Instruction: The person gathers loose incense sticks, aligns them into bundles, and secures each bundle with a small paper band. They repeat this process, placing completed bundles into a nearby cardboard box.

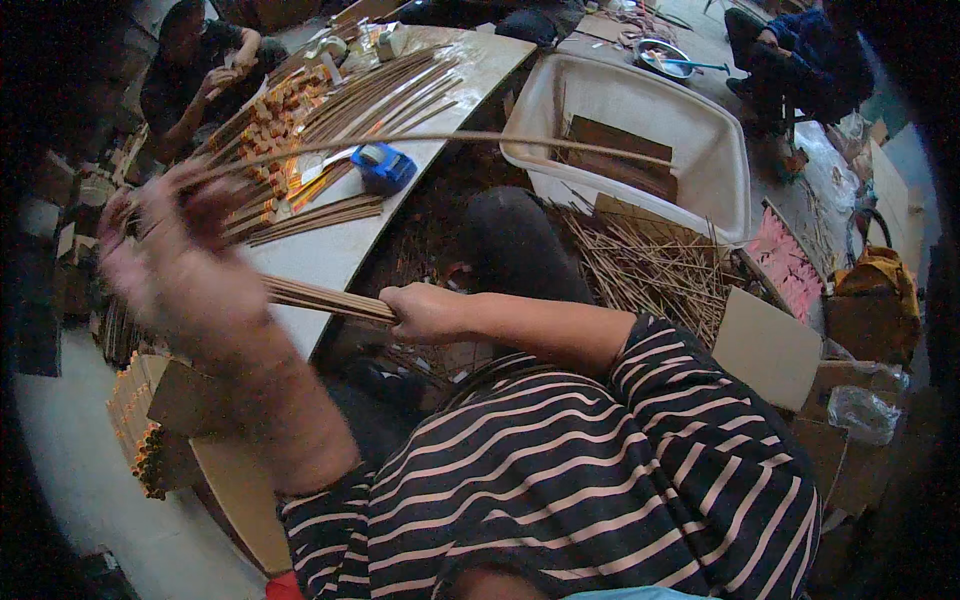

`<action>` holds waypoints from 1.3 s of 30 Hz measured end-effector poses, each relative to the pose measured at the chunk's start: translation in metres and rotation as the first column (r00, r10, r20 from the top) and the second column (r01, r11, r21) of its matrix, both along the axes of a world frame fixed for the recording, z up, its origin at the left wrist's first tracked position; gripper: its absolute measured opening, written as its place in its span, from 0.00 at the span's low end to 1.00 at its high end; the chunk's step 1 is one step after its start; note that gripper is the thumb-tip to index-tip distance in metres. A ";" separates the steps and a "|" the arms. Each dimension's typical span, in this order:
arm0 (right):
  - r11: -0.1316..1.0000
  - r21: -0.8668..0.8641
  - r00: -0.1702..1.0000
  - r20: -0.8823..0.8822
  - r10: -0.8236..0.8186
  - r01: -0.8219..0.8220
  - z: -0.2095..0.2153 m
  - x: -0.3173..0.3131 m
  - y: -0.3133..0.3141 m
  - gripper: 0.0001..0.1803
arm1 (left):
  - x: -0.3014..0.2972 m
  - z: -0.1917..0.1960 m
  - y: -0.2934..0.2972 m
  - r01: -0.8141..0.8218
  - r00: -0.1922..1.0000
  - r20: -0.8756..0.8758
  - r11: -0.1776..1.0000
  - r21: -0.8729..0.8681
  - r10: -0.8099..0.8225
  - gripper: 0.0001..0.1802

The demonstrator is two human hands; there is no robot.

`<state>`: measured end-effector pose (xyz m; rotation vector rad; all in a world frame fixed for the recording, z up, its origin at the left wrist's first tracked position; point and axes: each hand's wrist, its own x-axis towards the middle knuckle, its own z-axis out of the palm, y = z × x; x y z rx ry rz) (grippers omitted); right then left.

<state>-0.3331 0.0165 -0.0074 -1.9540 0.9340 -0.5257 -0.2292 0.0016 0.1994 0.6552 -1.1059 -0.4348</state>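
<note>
My right hand (425, 312) is closed in a grip around one end of a bundle of thin sticks (325, 298), held over the desk (330, 250) edge. My left hand (180, 265), blurred, is raised and pinching a single long stick (450, 138) that reaches toward a white tub (720, 140).
</note>
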 end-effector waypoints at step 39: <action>0.885 0.401 0.964 0.210 0.163 -0.237 0.045 0.077 0.010 0.09 | 0.123 -0.127 0.028 0.370 0.708 -0.705 0.830 0.417 0.038 0.14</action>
